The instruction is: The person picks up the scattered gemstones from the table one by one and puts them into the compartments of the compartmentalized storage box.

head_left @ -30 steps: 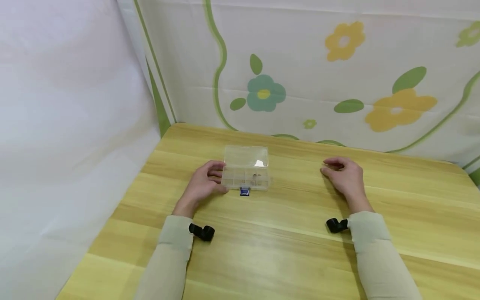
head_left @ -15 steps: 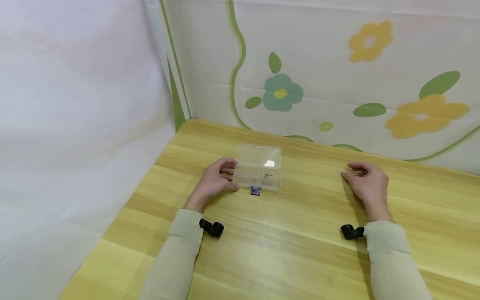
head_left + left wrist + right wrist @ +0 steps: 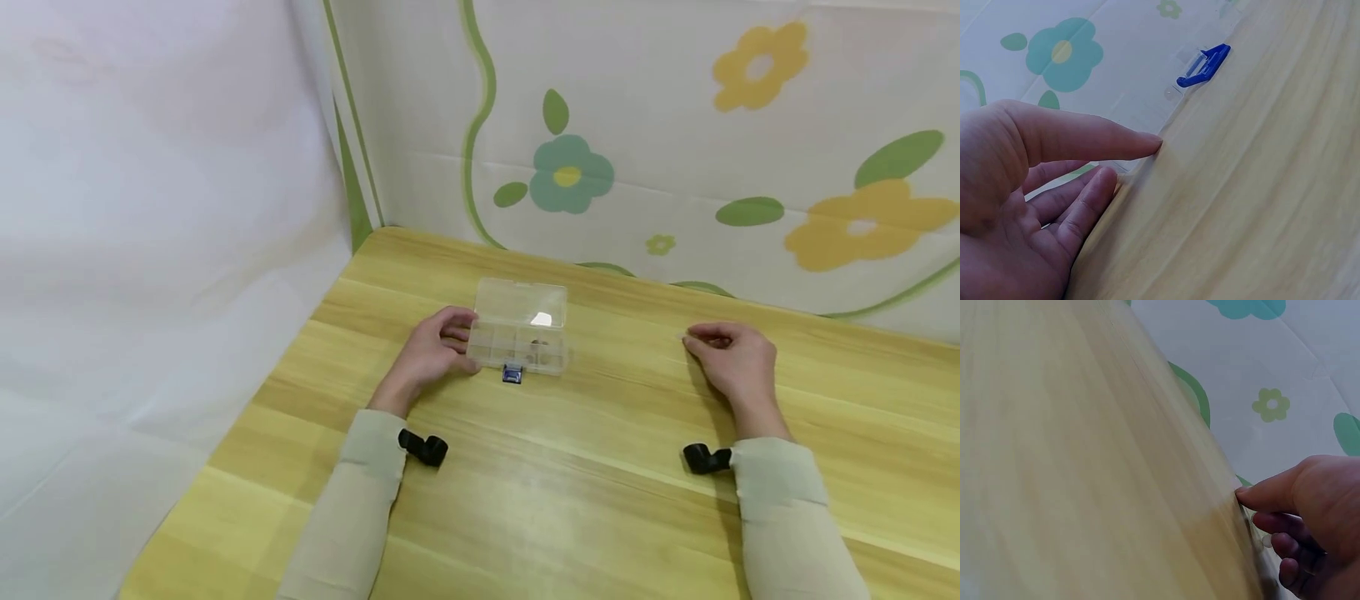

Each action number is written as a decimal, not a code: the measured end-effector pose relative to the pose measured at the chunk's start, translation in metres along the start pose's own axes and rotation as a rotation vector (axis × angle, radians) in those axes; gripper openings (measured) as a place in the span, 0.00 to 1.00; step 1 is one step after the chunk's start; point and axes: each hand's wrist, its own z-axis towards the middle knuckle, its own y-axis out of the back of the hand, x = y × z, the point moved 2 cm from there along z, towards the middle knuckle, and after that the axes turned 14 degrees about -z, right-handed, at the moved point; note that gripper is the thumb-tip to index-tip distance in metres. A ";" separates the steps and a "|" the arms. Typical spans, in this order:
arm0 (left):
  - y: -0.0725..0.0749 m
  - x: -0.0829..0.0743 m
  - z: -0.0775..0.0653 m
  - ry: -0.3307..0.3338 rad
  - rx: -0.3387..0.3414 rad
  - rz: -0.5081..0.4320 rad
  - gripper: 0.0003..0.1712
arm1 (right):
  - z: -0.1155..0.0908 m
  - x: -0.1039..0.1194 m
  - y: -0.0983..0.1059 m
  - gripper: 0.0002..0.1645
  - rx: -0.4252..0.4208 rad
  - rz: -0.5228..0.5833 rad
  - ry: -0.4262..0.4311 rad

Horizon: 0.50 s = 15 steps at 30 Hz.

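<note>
Right hand has drawn its thumb and forefinger together.
They pinch a pale scrap, too faint to identify, near the back edge of the wood-grained table; left hand grips one end of the open clear-plastic compartment box, its blue latch forward, towards the back-left corner.

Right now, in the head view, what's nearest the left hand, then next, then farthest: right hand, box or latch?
1. Box, touching the left hand.
2. Latch, on the box's front edge.
3. Right hand, across the table, right side.
</note>
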 end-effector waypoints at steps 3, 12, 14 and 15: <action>0.001 0.000 -0.001 0.002 -0.002 0.001 0.46 | 0.000 0.001 0.000 0.23 -0.010 0.012 -0.011; 0.001 0.000 0.000 0.011 0.003 0.001 0.46 | 0.000 -0.010 0.006 0.28 0.028 0.015 -0.114; 0.001 -0.001 0.000 0.013 0.002 0.004 0.46 | 0.000 -0.012 0.006 0.28 0.035 0.010 -0.113; 0.001 -0.002 0.000 0.013 0.001 0.005 0.46 | 0.001 -0.012 0.007 0.27 0.035 0.009 -0.112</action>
